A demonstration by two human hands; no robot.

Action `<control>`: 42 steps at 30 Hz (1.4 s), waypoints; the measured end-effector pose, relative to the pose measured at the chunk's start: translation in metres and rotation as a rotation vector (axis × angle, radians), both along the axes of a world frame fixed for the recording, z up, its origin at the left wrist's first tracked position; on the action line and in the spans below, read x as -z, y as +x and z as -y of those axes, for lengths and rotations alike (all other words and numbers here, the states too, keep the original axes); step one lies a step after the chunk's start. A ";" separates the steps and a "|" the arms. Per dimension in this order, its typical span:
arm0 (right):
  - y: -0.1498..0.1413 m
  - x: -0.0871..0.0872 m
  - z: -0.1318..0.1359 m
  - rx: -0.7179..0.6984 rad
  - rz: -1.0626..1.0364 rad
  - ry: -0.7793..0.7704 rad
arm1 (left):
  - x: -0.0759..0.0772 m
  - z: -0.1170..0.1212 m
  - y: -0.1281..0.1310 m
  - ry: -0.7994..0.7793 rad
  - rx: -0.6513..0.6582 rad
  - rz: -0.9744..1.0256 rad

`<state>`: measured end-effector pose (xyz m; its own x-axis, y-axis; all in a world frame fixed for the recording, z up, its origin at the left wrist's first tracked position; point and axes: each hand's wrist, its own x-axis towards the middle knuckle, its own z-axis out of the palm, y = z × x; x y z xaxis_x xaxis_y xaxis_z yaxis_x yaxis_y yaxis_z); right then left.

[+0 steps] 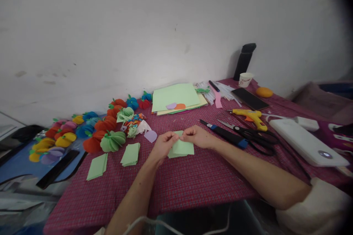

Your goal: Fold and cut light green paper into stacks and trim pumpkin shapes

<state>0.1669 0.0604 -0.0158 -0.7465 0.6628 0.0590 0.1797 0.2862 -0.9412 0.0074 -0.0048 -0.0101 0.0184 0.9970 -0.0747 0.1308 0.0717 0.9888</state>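
Both hands meet over a small stack of light green paper (pixel 182 149) at the middle of the red checked tablecloth. My left hand (pixel 164 143) pinches a light green paper piece (pixel 179 133) from the left, thumb and fingers pressed together. From the right, my right hand (pixel 198 136) pinches the same piece, its fingertips almost touching the left thumb. Part of the piece is hidden behind the fingers. Two more piles of green paper, a nearer-middle pile (pixel 130 154) and a far-left pile (pixel 97 166), lie left of my left hand. A purple paper cutout (pixel 150 136) rests close by.
Colourful paper pumpkins (pixel 106 125) crowd the left side beside paper scraps (pixel 135 124). Large green sheets (pixel 176 95) lie at the back. To the right are a utility knife (pixel 227 134), black-handled scissors (pixel 256 137), a yellow glue gun (pixel 250 115), a phone (pixel 249 98) and a white power bank (pixel 306 141).
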 end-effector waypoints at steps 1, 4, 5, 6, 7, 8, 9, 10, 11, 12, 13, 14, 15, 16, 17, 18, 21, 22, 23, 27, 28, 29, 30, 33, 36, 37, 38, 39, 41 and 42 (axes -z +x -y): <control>0.000 0.000 0.000 0.000 0.003 -0.001 | 0.001 -0.001 0.000 0.001 -0.003 -0.015; 0.000 -0.001 0.000 0.002 0.003 -0.003 | 0.000 -0.003 -0.003 0.007 -0.014 -0.047; 0.001 -0.002 0.000 0.003 0.001 -0.011 | -0.001 -0.003 -0.004 0.010 -0.021 -0.054; 0.001 -0.003 -0.001 0.003 -0.004 -0.025 | -0.002 -0.003 -0.005 0.018 -0.031 -0.059; 0.002 -0.004 -0.001 -0.001 -0.011 -0.045 | -0.003 -0.004 -0.006 0.030 -0.043 -0.062; 0.003 -0.005 -0.002 -0.010 -0.020 -0.070 | -0.004 -0.004 -0.008 0.043 -0.054 -0.063; 0.004 -0.007 -0.002 -0.021 -0.029 -0.097 | -0.004 -0.004 -0.009 0.056 -0.064 -0.060; 0.006 -0.009 -0.002 -0.032 -0.038 -0.124 | -0.005 -0.004 -0.012 0.067 -0.070 -0.055; 0.007 -0.011 -0.003 -0.042 -0.045 -0.149 | -0.006 -0.004 -0.014 0.073 -0.072 -0.048; 0.009 -0.013 -0.004 -0.048 -0.050 -0.170 | -0.006 -0.004 -0.016 0.077 -0.078 -0.040; 0.011 -0.015 -0.005 -0.047 -0.051 -0.185 | -0.007 -0.005 -0.020 0.083 -0.093 -0.030; 0.012 -0.017 -0.006 -0.043 -0.051 -0.196 | -0.007 -0.005 -0.023 0.092 -0.115 -0.018; 0.014 -0.019 -0.008 -0.035 -0.050 -0.201 | -0.008 -0.006 -0.026 0.103 -0.146 -0.004; 0.016 -0.020 -0.010 -0.021 -0.051 -0.201 | -0.009 -0.006 -0.030 0.116 -0.182 0.014; 0.017 -0.021 -0.012 0.002 -0.056 -0.198 | -0.009 -0.006 -0.033 0.128 -0.218 0.036; 0.018 -0.022 -0.014 0.032 -0.064 -0.197 | -0.009 -0.007 -0.035 0.135 -0.244 0.057; 0.016 -0.022 -0.017 0.139 -0.112 -0.211 | -0.006 -0.008 -0.036 0.137 -0.258 0.098; 0.015 -0.021 -0.016 0.162 -0.132 -0.219 | -0.005 -0.008 -0.033 0.136 -0.247 0.099; 0.013 -0.020 -0.014 0.172 -0.152 -0.223 | -0.003 -0.008 -0.031 0.135 -0.239 0.094; 0.003 -0.012 -0.003 0.105 -0.154 -0.173 | 0.002 -0.008 -0.018 0.136 -0.252 0.052; 0.001 -0.009 0.000 0.083 -0.131 -0.165 | 0.002 -0.008 -0.016 0.137 -0.259 0.043; -0.001 -0.007 0.002 0.064 -0.108 -0.174 | 0.002 -0.007 -0.015 0.139 -0.264 0.037; -0.002 -0.004 0.003 0.051 -0.090 -0.195 | 0.002 -0.007 -0.014 0.143 -0.271 0.035; -0.002 -0.001 0.004 0.052 -0.085 -0.265 | 0.001 -0.006 -0.012 0.136 -0.283 0.070; 0.000 -0.003 0.001 0.091 -0.108 -0.256 | 0.001 -0.004 -0.010 0.031 -0.174 0.085; 0.000 -0.004 0.000 0.097 -0.114 -0.252 | 0.001 -0.004 -0.010 -0.009 -0.123 0.069; 0.001 -0.006 0.000 0.098 -0.119 -0.250 | 0.001 -0.003 -0.009 -0.039 -0.082 0.048; 0.001 -0.006 0.000 0.096 -0.121 -0.249 | 0.002 -0.002 -0.008 -0.056 -0.061 0.027; 0.001 -0.007 0.000 0.081 -0.115 -0.249 | 0.002 0.000 -0.007 -0.060 -0.061 0.005; 0.001 -0.006 0.001 0.067 -0.108 -0.249 | 0.003 0.000 -0.006 -0.052 -0.069 0.004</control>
<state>0.1680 0.0596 -0.0096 -0.6988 0.7144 -0.0347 0.0849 0.0346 -0.9958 0.0012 -0.0051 -0.0129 -0.0498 0.9907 -0.1266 0.1203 0.1318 0.9840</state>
